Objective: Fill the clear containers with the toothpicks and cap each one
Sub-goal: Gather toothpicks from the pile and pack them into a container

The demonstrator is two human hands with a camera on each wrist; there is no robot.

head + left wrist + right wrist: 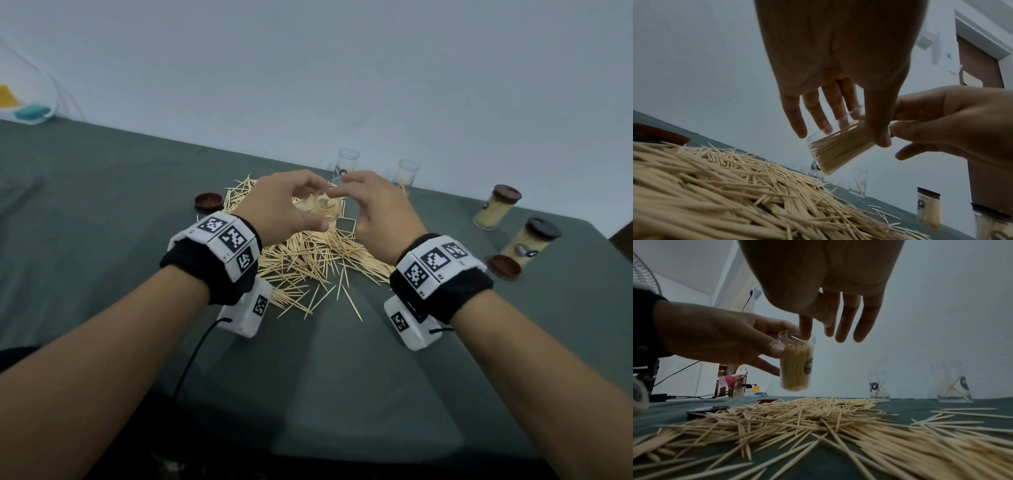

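My left hand (pixel 291 209) grips a clear container (pixel 796 363) packed with toothpicks, holding it above the loose toothpick pile (pixel 308 263) on the green cloth. In the right wrist view the container stands nearly upright and uncapped. My right hand (pixel 370 205) reaches in from the right, and one fingertip (pixel 805 331) dips into the container's open mouth onto the toothpick ends; its other fingers hang straight. Two clear containers (pixel 347 162) (pixel 408 171) stand behind the pile with only a few sticks inside. A dark red cap (pixel 209 201) lies left of the pile, another cap (pixel 504 268) at the right.
Two filled, capped containers (pixel 496 207) (pixel 534 241) stand at the right near the table's edge. The white wall runs close behind the far table edge. Bare green cloth (pixel 85 205) stretches left of the pile and toward me.
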